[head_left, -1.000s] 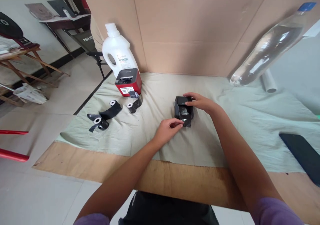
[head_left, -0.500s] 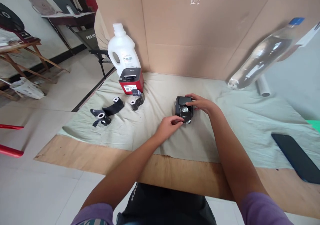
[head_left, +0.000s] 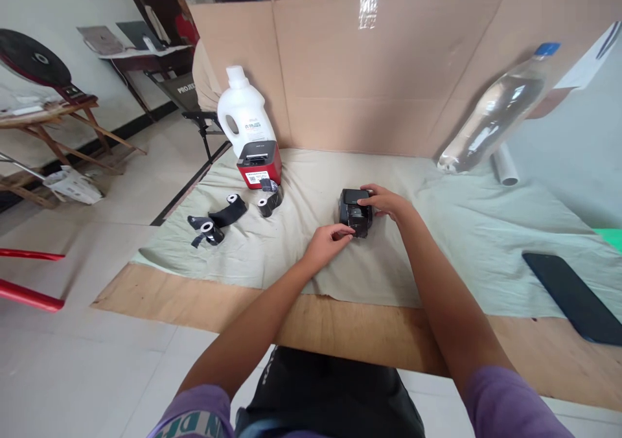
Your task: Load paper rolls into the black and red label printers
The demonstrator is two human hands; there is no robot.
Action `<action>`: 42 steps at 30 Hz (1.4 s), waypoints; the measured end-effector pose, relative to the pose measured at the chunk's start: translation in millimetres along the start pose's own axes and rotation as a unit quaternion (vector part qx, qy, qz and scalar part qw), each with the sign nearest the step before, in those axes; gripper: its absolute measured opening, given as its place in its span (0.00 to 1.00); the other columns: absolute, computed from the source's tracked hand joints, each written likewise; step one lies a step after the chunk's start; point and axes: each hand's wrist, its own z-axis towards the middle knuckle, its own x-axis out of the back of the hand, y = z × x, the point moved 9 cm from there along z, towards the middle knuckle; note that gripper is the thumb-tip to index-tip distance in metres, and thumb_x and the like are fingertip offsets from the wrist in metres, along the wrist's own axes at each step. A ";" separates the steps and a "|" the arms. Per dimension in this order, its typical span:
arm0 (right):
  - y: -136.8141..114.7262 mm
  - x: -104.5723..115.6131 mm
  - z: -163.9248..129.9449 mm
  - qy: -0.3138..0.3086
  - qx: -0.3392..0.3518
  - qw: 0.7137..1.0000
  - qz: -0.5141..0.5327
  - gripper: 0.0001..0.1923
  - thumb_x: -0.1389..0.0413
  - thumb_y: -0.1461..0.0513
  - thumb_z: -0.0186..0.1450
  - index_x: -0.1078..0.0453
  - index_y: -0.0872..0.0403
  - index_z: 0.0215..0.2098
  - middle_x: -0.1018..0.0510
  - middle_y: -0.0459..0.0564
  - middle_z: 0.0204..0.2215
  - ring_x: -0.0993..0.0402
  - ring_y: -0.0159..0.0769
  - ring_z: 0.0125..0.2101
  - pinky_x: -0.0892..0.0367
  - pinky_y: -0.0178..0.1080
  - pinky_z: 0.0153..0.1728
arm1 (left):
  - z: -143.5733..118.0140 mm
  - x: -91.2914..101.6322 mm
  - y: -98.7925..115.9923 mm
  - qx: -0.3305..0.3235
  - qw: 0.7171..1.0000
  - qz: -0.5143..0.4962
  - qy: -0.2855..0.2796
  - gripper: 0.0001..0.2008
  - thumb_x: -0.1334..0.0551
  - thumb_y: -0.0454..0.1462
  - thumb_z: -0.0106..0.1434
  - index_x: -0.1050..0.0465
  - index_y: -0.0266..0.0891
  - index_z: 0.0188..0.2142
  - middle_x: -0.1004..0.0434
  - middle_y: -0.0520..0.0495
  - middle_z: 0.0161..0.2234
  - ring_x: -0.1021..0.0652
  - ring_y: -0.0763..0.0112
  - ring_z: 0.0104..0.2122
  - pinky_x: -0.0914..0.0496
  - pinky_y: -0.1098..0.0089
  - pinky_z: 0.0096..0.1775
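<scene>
A small black printer-like box (head_left: 354,212) sits on the pale green cloth (head_left: 311,256) near the middle of the table. My right hand (head_left: 386,202) grips its top right side. At its front lower edge, my left hand (head_left: 328,242) pinches a shiny strip with thumb and forefinger. To the left lie black ribbon rolls with white cores: one (head_left: 269,204) close to a red and black printer (head_left: 258,164), two others (head_left: 216,219) farther left, partly unrolled.
A white detergent jug (head_left: 243,114) stands behind the red printer. A clear bottle (head_left: 495,111) leans on the cardboard wall (head_left: 369,81) at right, with a grey tube (head_left: 504,166) beside it. A dark phone (head_left: 573,295) lies at right. A person sits behind the cardboard's left end.
The view has tilted up and back a little, so the table looks smaller. Both hands stay on the black box; my left fingers remain at its front edge.
</scene>
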 end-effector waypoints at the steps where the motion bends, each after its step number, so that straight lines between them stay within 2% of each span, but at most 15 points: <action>1: 0.5 -0.3 -0.3 0.004 -0.001 1.000 -0.001 0.33 0.39 0.60 0.60 0.37 0.46 0.63 0.34 0.56 0.62 0.34 0.46 0.55 0.32 0.49 0.50 | -0.4 0.2 -0.5 -0.001 1.000 0.001 0.003 0.11 0.35 0.39 0.62 0.18 0.39 0.42 0.17 0.46 0.35 0.21 0.70 0.32 0.28 0.71 0.37; 5: 2.4 -1.0 -0.8 0.011 0.004 1.000 0.000 0.34 0.40 0.60 0.61 0.39 0.47 0.65 0.33 0.56 0.62 0.33 0.47 0.55 0.31 0.49 0.49 | -4.1 -0.2 0.0 -0.014 1.000 0.002 0.006 0.11 0.34 0.40 0.61 0.18 0.38 0.41 0.17 0.46 0.35 0.24 0.72 0.29 0.29 0.72 0.34; 8: 2.6 0.1 -1.8 0.013 0.011 1.000 0.005 0.34 0.39 0.60 0.61 0.39 0.47 0.65 0.33 0.56 0.62 0.32 0.46 0.55 0.32 0.48 0.50 | -2.0 2.3 2.7 -0.015 0.999 -0.042 0.004 0.15 0.35 0.41 0.62 0.20 0.38 0.47 0.19 0.47 0.33 0.26 0.74 0.27 0.30 0.73 0.31; 11: 2.8 0.9 -3.8 0.010 0.008 1.000 0.006 0.34 0.38 0.59 0.60 0.38 0.47 0.64 0.34 0.56 0.62 0.33 0.46 0.55 0.32 0.47 0.50 | 16.1 19.6 1.0 0.017 0.994 -0.095 0.048 0.21 0.36 0.42 0.63 0.25 0.36 0.54 0.23 0.50 0.28 0.29 0.77 0.21 0.33 0.74 0.27; 13: 2.7 1.2 -5.2 0.008 0.006 1.000 0.008 0.34 0.37 0.58 0.60 0.37 0.47 0.64 0.32 0.56 0.61 0.31 0.44 0.52 0.32 0.46 0.48 | 36.2 34.5 -5.9 0.068 0.990 -0.093 0.080 0.24 0.35 0.41 0.63 0.28 0.35 0.57 0.27 0.54 0.25 0.33 0.79 0.18 0.36 0.75 0.24; 15: 2.2 0.4 -6.4 0.001 0.011 1.000 0.016 0.36 0.37 0.57 0.60 0.38 0.46 0.65 0.30 0.55 0.58 0.29 0.41 0.45 0.30 0.43 0.43 | 57.8 38.7 -15.7 0.139 0.986 -0.075 0.050 0.29 0.34 0.42 0.63 0.33 0.36 0.62 0.29 0.55 0.24 0.34 0.80 0.16 0.41 0.76 0.21; 17: 2.5 -1.3 -7.3 -0.015 0.023 0.999 0.027 0.37 0.38 0.56 0.60 0.40 0.47 0.66 0.29 0.56 0.55 0.29 0.36 0.37 0.30 0.39 0.38 | 74.0 33.0 -23.4 0.199 0.978 -0.062 -0.031 0.34 0.33 0.45 0.62 0.37 0.41 0.66 0.29 0.55 0.24 0.35 0.80 0.16 0.47 0.76 0.19; 19: 4.2 -2.0 -7.1 -0.035 0.044 0.998 0.040 0.38 0.39 0.56 0.62 0.42 0.49 0.68 0.28 0.56 0.53 0.31 0.33 0.32 0.31 0.38 0.34 | 82.7 26.5 -26.1 0.228 0.966 -0.061 -0.101 0.39 0.31 0.47 0.61 0.41 0.46 0.68 0.29 0.54 0.25 0.35 0.80 0.16 0.51 0.77 0.18; 21: 7.9 -2.6 -5.4 -0.064 0.068 0.994 0.063 0.39 0.40 0.55 0.63 0.45 0.50 0.69 0.26 0.54 0.49 0.33 0.32 0.29 0.31 0.37 0.33 | 87.0 24.0 -25.9 0.235 0.961 -0.071 -0.130 0.41 0.31 0.48 0.60 0.43 0.47 0.69 0.28 0.54 0.25 0.35 0.80 0.16 0.52 0.78 0.18; 25: 17.7 -4.7 1.0 -0.132 0.096 0.975 0.148 0.41 0.40 0.57 0.63 0.49 0.48 0.72 0.25 0.50 0.45 0.31 0.32 0.30 0.29 0.38 0.36 | 89.0 23.2 -28.7 0.244 0.958 -0.077 -0.132 0.41 0.32 0.46 0.60 0.45 0.48 0.70 0.30 0.55 0.23 0.36 0.81 0.16 0.52 0.78 0.18; 27: 21.5 -4.3 5.1 -0.143 0.093 0.971 0.170 0.41 0.39 0.58 0.62 0.47 0.49 0.71 0.24 0.50 0.43 0.30 0.33 0.31 0.28 0.39 0.36 | 89.5 22.2 -29.8 0.242 0.959 -0.069 -0.131 0.42 0.31 0.47 0.60 0.45 0.48 0.70 0.31 0.55 0.23 0.36 0.81 0.16 0.52 0.77 0.18; 30: 22.5 -3.2 10.2 -0.141 0.084 0.971 0.176 0.38 0.39 0.60 0.62 0.42 0.51 0.69 0.23 0.50 0.38 0.30 0.34 0.30 0.29 0.38 0.33 | 90.4 19.6 -29.6 0.235 0.961 -0.064 -0.132 0.42 0.32 0.48 0.60 0.44 0.48 0.70 0.31 0.56 0.23 0.35 0.80 0.16 0.51 0.76 0.18; 33: 21.4 -2.3 12.8 -0.140 0.078 0.972 0.174 0.39 0.38 0.61 0.60 0.42 0.54 0.68 0.24 0.48 0.33 0.31 0.33 0.26 0.29 0.38 0.31 | 90.8 19.7 -29.6 0.235 0.964 -0.054 -0.116 0.40 0.33 0.47 0.61 0.44 0.48 0.70 0.32 0.56 0.22 0.33 0.79 0.16 0.51 0.76 0.19; 42: 20.8 -1.2 7.1 -0.129 0.083 0.972 0.177 0.40 0.38 0.61 0.61 0.43 0.55 0.69 0.24 0.49 0.35 0.31 0.33 0.27 0.30 0.37 0.30 | 87.3 19.3 -26.5 0.245 0.964 -0.037 -0.100 0.38 0.34 0.46 0.63 0.44 0.49 0.70 0.32 0.56 0.22 0.29 0.77 0.17 0.51 0.75 0.19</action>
